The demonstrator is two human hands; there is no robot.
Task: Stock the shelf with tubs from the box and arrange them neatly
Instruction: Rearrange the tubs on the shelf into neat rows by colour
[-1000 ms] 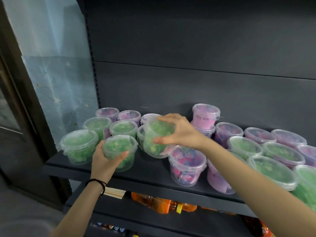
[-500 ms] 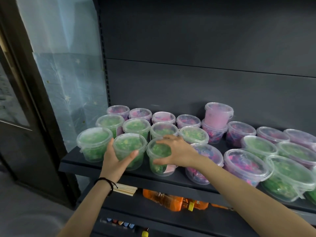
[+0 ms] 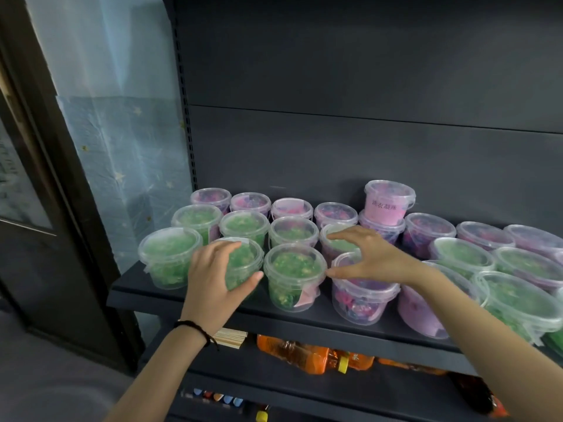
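Note:
Clear lidded tubs of green and pink-purple pieces stand in rows on the dark shelf [image 3: 134, 289]. My left hand [image 3: 213, 277] grips the second green tub [image 3: 245, 261] of the front row, thumb on its right side and fingers over its lid. To its right, a green tub [image 3: 294, 275] stands upright in the front row with no hand on it. My right hand [image 3: 376, 260] is spread open above a pink-purple tub [image 3: 361, 300], its fingertips reaching over a green tub [image 3: 336, 240] in the row behind. No box is in view.
One pink tub [image 3: 389, 202] is stacked on another at the back. More tubs crowd the shelf's right end [image 3: 518, 296], some tilted. Orange bottles [image 3: 301, 354] and wooden sticks [image 3: 231, 338] lie on the lower shelf. A dark door frame [image 3: 45, 178] is at the left.
My right hand set the green tub down in the front row, let go of it and moved right over the pink-purple tub. My left hand stayed on its green tub.

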